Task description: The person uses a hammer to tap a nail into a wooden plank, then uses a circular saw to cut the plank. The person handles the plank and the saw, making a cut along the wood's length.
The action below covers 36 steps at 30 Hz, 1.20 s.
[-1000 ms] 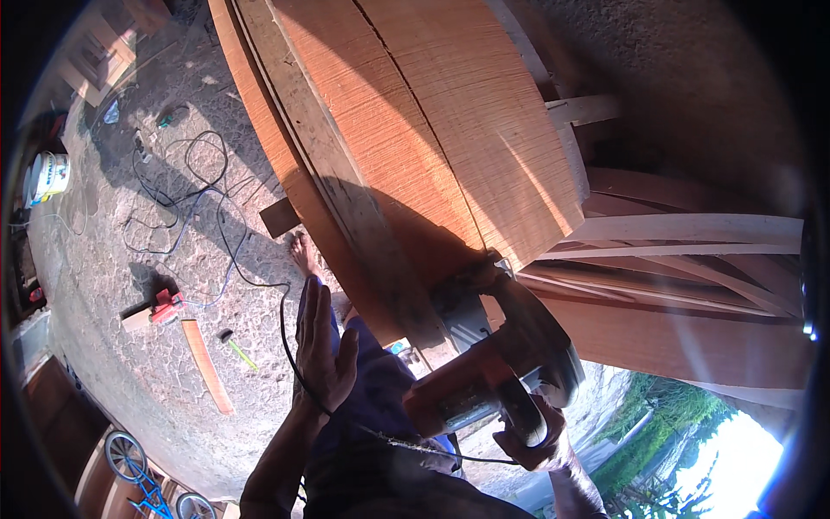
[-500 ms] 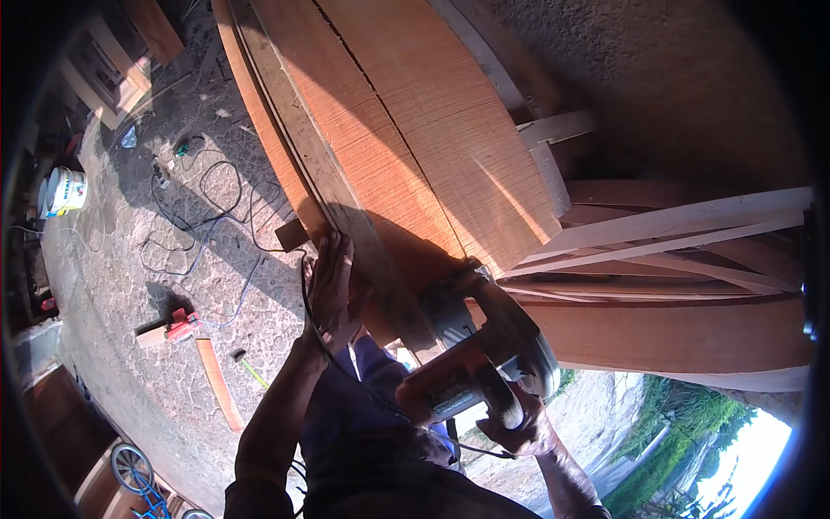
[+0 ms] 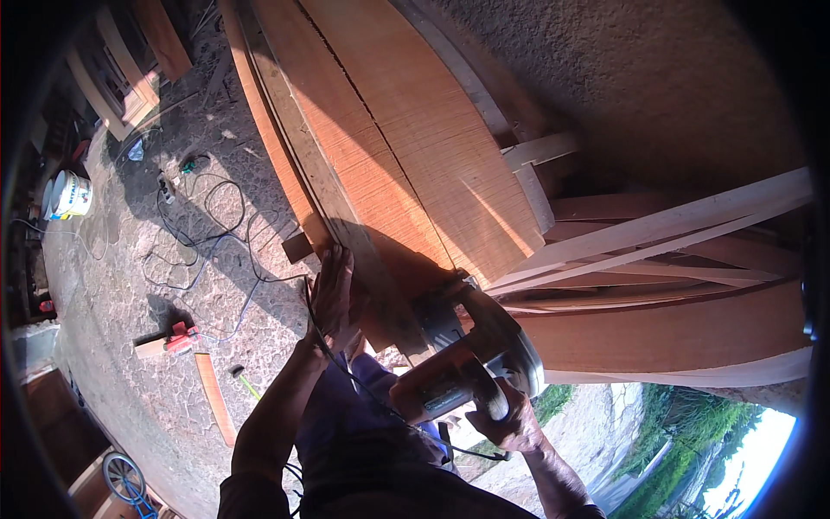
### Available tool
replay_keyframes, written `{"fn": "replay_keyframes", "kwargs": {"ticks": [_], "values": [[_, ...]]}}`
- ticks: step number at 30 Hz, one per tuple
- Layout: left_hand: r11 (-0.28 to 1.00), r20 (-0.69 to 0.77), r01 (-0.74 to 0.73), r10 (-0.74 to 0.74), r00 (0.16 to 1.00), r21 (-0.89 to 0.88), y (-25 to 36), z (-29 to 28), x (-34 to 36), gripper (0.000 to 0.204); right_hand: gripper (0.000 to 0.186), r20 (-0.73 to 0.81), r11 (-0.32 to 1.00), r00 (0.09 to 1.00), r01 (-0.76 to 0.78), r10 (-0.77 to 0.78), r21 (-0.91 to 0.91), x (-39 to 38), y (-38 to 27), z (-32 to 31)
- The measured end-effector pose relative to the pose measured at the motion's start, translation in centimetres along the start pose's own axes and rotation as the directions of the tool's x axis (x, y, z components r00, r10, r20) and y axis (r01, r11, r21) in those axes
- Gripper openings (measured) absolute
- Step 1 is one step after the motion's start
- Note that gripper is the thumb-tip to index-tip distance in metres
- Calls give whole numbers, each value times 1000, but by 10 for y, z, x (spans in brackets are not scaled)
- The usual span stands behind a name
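The upper picture edge cuts off the wide orange-brown wooden board point(image 3: 458, 147). At the board's near edge, the underside of the dark handheld power saw point(image 3: 480, 348) is hidden; its curved handle conceals part of the bare right hand point(image 3: 516, 426). The lower picture edge crops the blue-framed bicycle point(image 3: 141, 503).

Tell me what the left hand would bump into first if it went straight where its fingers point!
Probably the long wooden strip lying on the wide board. The left hand looks right beside it, and may touch it already; depth is unclear in this view.
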<state>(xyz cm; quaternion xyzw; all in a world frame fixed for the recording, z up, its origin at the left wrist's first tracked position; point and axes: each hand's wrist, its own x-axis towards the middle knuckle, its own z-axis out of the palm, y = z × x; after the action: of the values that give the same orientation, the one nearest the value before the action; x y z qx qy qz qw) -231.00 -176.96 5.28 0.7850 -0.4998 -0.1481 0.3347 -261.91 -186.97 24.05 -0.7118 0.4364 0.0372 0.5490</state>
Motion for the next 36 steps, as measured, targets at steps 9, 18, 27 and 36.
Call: {"fn": "replay_keyframes", "kwargs": {"ticks": [9,18,27,36], "values": [[1000,24,8,-8,1000,-16,2,-2,-2,79,52,40,999,998,40,-40,-5,4,5,-1],[999,56,32,-32,998,2,1,-2,-4,79,35,22,999,999,29,-29,21,9,1,2],[1000,1,8,-8,1000,-21,5,-5,-4,80,52,34,1000,999,31,-30,-5,19,-5,2],[998,42,47,-48,998,32,6,-7,-5,80,44,16,996,997,80,-80,-33,32,-17,6]]}}
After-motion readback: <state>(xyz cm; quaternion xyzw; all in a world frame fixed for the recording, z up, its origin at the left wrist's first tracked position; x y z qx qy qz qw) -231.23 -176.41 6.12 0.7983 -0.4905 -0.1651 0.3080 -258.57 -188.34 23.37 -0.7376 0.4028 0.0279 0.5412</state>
